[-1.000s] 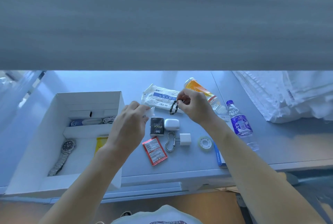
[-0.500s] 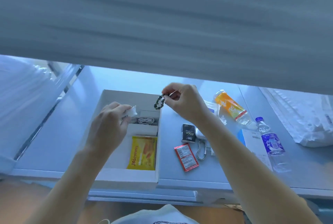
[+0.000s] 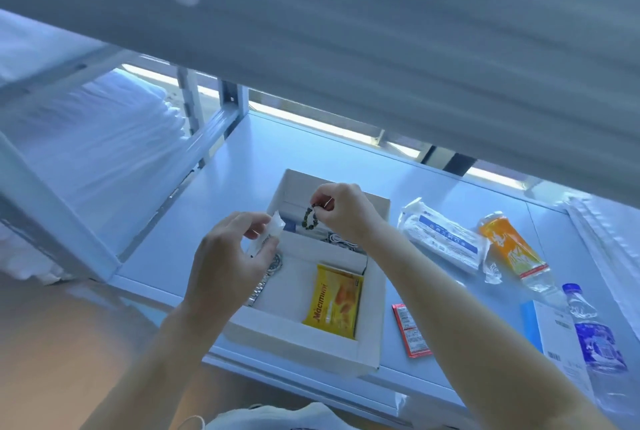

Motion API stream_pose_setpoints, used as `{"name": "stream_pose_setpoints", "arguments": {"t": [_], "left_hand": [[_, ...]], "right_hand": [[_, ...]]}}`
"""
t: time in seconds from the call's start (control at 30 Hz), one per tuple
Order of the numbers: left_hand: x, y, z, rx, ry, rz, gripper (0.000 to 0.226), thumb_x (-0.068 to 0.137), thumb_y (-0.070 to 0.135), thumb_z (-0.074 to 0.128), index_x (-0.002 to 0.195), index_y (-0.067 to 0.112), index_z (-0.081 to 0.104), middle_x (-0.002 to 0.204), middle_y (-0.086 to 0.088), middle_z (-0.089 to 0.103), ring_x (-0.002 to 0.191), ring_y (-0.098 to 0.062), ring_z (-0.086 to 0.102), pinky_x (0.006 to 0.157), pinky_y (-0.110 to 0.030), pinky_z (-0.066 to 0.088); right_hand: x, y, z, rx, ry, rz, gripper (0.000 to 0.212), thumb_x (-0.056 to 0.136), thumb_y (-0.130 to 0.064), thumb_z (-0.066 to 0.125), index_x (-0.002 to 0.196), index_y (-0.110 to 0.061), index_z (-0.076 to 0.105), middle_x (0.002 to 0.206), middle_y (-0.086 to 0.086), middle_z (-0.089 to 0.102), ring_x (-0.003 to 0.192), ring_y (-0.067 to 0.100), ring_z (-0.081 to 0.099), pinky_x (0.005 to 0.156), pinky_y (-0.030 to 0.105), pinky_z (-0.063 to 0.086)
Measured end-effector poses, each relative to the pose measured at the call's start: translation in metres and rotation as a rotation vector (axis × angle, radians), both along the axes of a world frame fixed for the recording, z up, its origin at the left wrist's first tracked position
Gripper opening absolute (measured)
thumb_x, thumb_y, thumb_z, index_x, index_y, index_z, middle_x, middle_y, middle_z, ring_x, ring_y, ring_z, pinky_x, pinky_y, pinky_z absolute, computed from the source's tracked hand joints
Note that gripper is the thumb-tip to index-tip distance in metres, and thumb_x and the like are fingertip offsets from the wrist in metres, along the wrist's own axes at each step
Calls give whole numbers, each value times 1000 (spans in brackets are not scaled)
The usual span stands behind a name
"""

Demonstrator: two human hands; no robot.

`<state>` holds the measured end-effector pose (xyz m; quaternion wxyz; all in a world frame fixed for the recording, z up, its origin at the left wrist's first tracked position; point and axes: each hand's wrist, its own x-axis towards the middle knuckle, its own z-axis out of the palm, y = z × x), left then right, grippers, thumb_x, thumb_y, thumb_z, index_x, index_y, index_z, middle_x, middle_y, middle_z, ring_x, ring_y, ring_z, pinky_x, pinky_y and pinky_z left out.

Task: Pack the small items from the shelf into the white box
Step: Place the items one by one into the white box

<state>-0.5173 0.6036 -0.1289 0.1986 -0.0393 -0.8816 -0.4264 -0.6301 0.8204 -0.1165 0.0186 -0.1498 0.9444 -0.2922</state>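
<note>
A small white sachet is pinched between the thumb and curled fingers of the left hand, which is held over the left edge of the white box. Half a second ago this hand was at the same edge, so little has changed there. Below it, at about 6 o'clock from the sachet, a metal wristwatch is seen lying in the box's near compartment, partly hidden by the hand.

A yellow snack packet lies flat in the same compartment, at 3 o'clock from the watch, unchanged from before.

A dark beaded bracelet is pinched by the fingertips of the right hand and hangs from them. Earlier it was held at the box's right rim; now it is held over the far compartment, at 12 o'clock from the snack packet. A coil of white cable is glimpsed in that compartment beneath the wrist.

On the shelf to the right of the box, a red sachet, a white wrapped pack, an orange bottle, a white and blue carton and a water bottle are left lying. The view has been tilted since then.
</note>
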Motion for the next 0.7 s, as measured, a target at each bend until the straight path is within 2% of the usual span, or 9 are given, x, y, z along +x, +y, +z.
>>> {"name": "stream_pose_setpoints", "arguments": {"t": [0.13,0.3,0.53,0.63,0.7], "left_hand": [[6,-8,3,112,-7,9,18,86,27,80,100,30,69,88,17,69,84,-8,67,79,-29,52],[7,-13,4,103,-16,-6,21,84,25,81,101,27,69,89,16,70,83,-9,67,79,-32,54],[6,-8,2,81,-8,-27,23,84,23,82,101,28,69,90,17,68,85,-9,66,79,-31,54],[3,-4,3,77,-1,-30,23,83,22,82,102,27,69,90,16,68,85,-8,66,79,-31,54],[2,-3,3,84,2,-29,23,84,24,82,102,27,70,91,16,68,86,-8,66,80,-30,54]], "right_hand": [[-12,-22,-13,35,-24,30,16,87,-5,64,95,-12,75,88,3,72,84,21,66,77,34,57],[-20,-36,-23,-3,-63,-5,13,85,-5,66,93,-10,75,89,4,72,83,21,65,74,31,54],[-19,-19,-32,322,-195,10,24,89,-4,56,99,-12,77,105,6,68,91,27,66,79,33,58],[-18,-18,-33,361,-163,43,22,89,-7,59,98,-17,76,105,3,67,94,26,65,80,32,55],[-14,-21,-38,335,-135,122,13,88,-12,66,95,-17,75,98,0,67,89,23,62,71,28,47]]}}
